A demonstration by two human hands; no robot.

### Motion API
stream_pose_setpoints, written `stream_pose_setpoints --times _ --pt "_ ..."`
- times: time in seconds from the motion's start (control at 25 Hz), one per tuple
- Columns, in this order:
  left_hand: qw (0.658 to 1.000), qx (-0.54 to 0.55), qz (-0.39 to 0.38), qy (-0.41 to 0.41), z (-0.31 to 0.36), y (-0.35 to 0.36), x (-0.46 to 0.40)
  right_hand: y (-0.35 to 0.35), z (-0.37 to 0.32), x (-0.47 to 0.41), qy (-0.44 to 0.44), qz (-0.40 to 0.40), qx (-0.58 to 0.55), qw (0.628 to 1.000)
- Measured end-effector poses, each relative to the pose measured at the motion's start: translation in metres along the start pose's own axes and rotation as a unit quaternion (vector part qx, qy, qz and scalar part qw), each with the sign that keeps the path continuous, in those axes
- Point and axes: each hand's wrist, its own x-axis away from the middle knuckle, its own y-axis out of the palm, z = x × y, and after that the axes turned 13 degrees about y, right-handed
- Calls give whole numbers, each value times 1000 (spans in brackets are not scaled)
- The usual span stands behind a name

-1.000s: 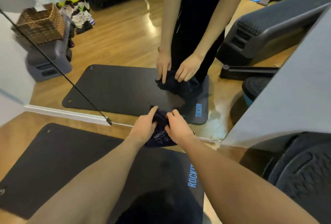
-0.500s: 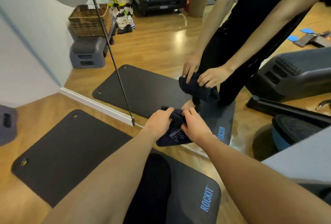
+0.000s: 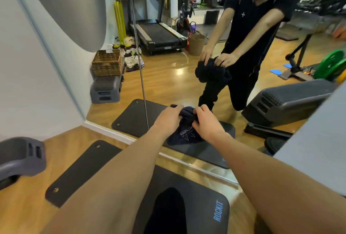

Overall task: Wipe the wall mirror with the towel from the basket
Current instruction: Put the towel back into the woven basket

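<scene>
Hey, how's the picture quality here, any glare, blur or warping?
Head view: wide-angle lens bends the mirror seam and wall edges; ceiling-light glare on the reflected floor; upper right corner smeared by blur; both hands, left and right, and the towel stay sharp.

Both forearms outstretched, left hand (image 3: 169,119) and right hand (image 3: 206,123) side by side, fingers apparently curled, gripping.

bare forearms (image 3: 104,187), blk trousers (image 3: 166,213)

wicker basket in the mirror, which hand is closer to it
Left. The left hand grips the towel on the side toward the wicker basket reflected at the mirror's left; the right hand grips the towel's far side.
</scene>
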Motion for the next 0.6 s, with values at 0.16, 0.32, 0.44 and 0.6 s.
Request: stream_pose_setpoints --times 0.16,0.32,0.44,0.6 --pt "998 -14 53 -17 70 -111 108 -102 -80 104 -67 13 -7 998" --pt "993 -20 104 -54 83 -205 216 -151 -179 182 -129 -8 -18 992" --pt "988 -45 126 -76 63 -265 283 -155 -259 210 -165 -22 -12 986" --pt "979 -78 136 -132 5 -339 366 -129 -379 229 -207 -55 -11 977"
